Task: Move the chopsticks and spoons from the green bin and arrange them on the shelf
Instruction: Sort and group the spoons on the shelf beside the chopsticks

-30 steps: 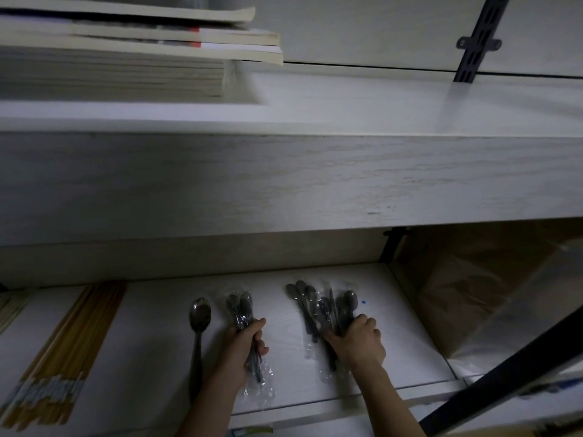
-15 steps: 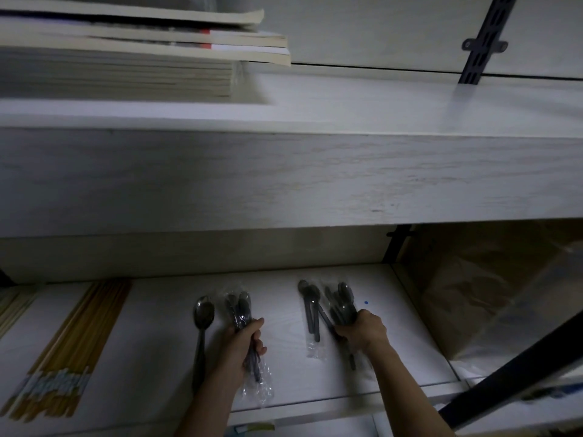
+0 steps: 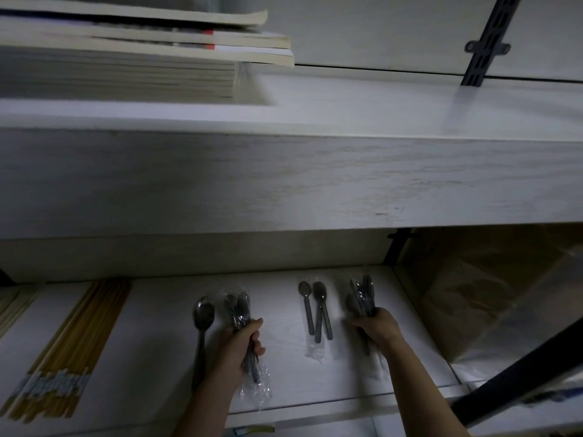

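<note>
On the lower white shelf [image 3: 157,342] my left hand [image 3: 241,345] grips a plastic-wrapped bundle of dark spoons [image 3: 239,310]. A single bare spoon [image 3: 202,320] lies just left of it. My right hand [image 3: 377,326] holds another wrapped bundle of spoons [image 3: 362,294], lifted near the shelf's right end. Between my hands a wrapped pair of spoons [image 3: 317,307] lies flat on the shelf. A row of yellow chopsticks [image 3: 72,351] lies at the shelf's left. The green bin is out of view.
A thick upper shelf board [image 3: 284,178] overhangs the lower shelf, with a stack of books [image 3: 126,58] on its left. A black wall bracket [image 3: 485,42] stands at the upper right. Clear plastic sheeting [image 3: 504,310] and a dark bar [image 3: 520,373] are to the right.
My right hand moved right with its bundle, leaving a wrapped pair of spoons lying on the shelf. My left hand kept its grip and hardly moved.
</note>
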### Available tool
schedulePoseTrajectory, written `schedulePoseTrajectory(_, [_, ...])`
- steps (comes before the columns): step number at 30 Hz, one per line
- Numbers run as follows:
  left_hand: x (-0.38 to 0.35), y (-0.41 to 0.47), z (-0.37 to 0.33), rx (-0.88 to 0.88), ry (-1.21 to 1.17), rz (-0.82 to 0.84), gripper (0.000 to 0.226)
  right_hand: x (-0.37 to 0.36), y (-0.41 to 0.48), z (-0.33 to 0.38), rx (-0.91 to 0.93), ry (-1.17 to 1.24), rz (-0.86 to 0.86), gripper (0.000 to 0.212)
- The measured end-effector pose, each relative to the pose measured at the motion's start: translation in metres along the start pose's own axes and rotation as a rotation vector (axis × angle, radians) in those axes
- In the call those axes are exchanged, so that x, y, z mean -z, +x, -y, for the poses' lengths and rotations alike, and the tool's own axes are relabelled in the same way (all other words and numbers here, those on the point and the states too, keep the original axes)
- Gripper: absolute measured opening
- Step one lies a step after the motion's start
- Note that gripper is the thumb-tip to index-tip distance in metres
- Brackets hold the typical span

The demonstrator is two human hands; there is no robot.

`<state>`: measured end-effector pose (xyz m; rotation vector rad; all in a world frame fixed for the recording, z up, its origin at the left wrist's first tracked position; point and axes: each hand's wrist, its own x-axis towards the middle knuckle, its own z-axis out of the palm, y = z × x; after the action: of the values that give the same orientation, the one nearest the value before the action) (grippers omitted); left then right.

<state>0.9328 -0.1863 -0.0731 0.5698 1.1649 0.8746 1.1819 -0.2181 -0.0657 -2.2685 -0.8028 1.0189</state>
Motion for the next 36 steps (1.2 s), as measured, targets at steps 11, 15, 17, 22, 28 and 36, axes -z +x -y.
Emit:
schedulePoseTrajectory(11, [0.005,-0.003,-0.004,-0.06,0.045,-0.047,0.015,-0.061,-0.009,0.037,0.052,-0.143,-0.086,0.065])
schedulePoseTrajectory(15, [0.012,-0.003,-0.003,-0.095,0.047,-0.062,0.009,-0.077,-0.018,0.042,0.098,-0.387,-0.184,0.085])
schedulePoseTrajectory(17, [0.015,-0.002,-0.003,-0.093,0.039,-0.062,0.008,-0.084,-0.017,0.044,0.141,-0.428,-0.207,0.075])
schedulePoseTrajectory(22, [0.019,0.0,-0.002,-0.08,0.039,-0.072,0.011,-0.087,-0.015,0.052,0.193,-0.448,-0.13,0.041])
schedulePoseTrajectory(28, [0.009,-0.004,0.0,-0.117,-0.001,-0.053,0.021,-0.079,-0.023,0.053,0.218,-0.455,0.01,0.04])
schedulePoseTrajectory(36, [-0.03,-0.02,0.007,-0.232,0.003,0.077,0.03,-0.094,-0.068,0.048,0.444,0.191,0.315,0.027])
